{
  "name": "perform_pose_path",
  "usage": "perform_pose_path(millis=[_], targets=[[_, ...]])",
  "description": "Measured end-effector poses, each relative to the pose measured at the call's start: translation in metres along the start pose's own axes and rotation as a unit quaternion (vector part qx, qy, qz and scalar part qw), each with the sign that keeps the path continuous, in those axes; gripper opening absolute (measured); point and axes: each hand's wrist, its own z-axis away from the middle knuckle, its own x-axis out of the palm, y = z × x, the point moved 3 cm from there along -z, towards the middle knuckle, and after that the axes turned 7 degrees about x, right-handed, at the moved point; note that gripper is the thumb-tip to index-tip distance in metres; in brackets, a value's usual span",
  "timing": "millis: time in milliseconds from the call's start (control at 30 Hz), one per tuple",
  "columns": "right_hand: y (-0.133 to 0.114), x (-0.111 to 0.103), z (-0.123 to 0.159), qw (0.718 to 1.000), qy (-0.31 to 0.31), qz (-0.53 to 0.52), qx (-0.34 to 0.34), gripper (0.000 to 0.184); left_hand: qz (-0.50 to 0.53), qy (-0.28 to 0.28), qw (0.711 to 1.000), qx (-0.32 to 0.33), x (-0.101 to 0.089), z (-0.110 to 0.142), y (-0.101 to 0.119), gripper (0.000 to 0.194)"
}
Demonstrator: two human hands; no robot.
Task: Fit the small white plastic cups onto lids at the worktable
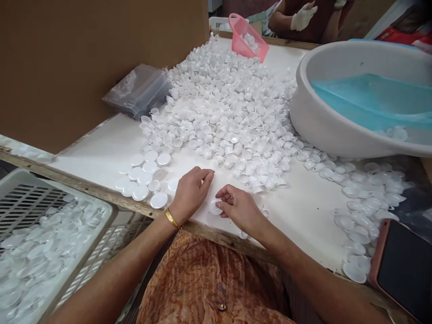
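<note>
Close to the table's front edge, my right hand [239,204] pinches the rim of a small white plastic saucer [214,208] between thumb and fingers. Just left of it, my left hand [192,191] is closed, its fingers curled together and pointing right; whatever they hold, if anything, is hidden. Beside that wrist lies a group of small white discs [140,177], some overlapping. In front of both hands spreads a big heap of tiny white plastic cups [232,112]. A single tiny cup [265,210] lies by my right wrist.
A grey basin [313,121] with a blue sheet stands right, a phone [405,265] near the front right corner. A pink scoop [248,40], a plastic-wrapped pack [138,90] and a cardboard box [101,58] are farther back. A crate [111,209] sits lower left. Across, a gloved person [303,18].
</note>
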Motion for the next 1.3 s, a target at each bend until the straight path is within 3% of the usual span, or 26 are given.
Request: perform_pose_path(millis=[233,400,600,767,967,1133,1300], targets=[[-0.001,0.002,0.004,0.998,0.008,0.027,-0.049,0.008,-0.034,0.043,0.998,0.026,0.017,-0.003,0.021,0.036],[-0.002,0.001,0.005,0.998,0.003,0.019,-0.061,0.007,-0.066,0.036,0.997,0.033,0.029,-0.010,0.019,0.037],[-0.004,0.002,0.003,0.993,0.024,0.068,-0.097,0.007,-0.103,0.030,0.994,0.027,0.030,-0.010,0.013,0.044],[0.003,0.001,0.000,0.998,-0.017,-0.018,-0.058,0.011,-0.140,0.005,0.990,-0.002,0.034,-0.009,0.009,0.045],[0.009,0.001,-0.002,0.998,-0.008,-0.016,-0.063,0.011,-0.191,0.002,0.982,-0.001,0.028,-0.014,0.025,0.046],[0.012,-0.001,0.001,0.997,0.045,0.003,-0.058,0.022,-0.198,-0.022,0.980,0.021,0.036,-0.021,0.036,0.047],[0.002,-0.007,0.009,0.995,0.085,0.036,-0.035,0.049,-0.223,-0.023,0.974,0.039,0.044,-0.019,0.038,0.051]])
